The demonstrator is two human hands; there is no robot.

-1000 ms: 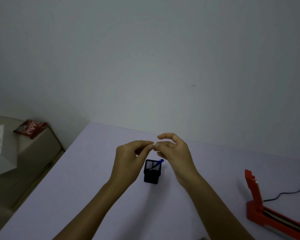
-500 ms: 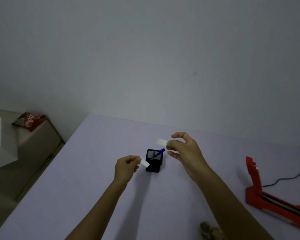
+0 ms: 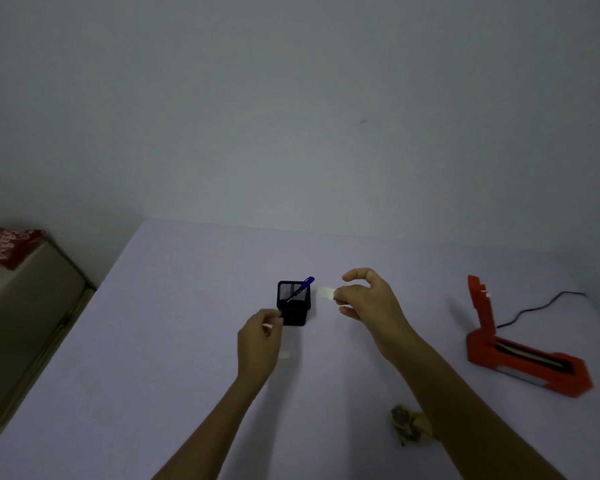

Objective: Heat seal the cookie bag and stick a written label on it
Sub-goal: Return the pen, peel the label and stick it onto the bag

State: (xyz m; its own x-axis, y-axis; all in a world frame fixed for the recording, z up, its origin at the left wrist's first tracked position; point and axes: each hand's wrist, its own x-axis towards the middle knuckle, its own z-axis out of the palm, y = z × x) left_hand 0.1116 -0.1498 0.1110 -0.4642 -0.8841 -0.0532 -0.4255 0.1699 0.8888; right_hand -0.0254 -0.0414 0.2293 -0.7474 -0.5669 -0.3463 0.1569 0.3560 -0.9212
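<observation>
Since half a second ago, left hand point(image 3: 260, 337) has dropped toward the worktop point(image 3: 174, 341) and let its backing strip point(image 3: 284, 355) go; fingers now loosely curled, whether empty I cannot tell. Right hand point(image 3: 368, 303) pinches the label point(image 3: 326, 293) just right of the pen holder point(image 3: 293, 304).

Risks, judged:
- Cookie bag point(image 3: 409, 426), crumpled, brownish, lies at the near edge: could get knocked off.
- Label, small, white, adhesive exposed: may curl onto fingers.

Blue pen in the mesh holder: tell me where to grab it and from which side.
Grip the blue pen by its upper end, coming from above and the right. It leans to the upper right out of the black mesh holder, so only that end stands clear of the rim.
</observation>
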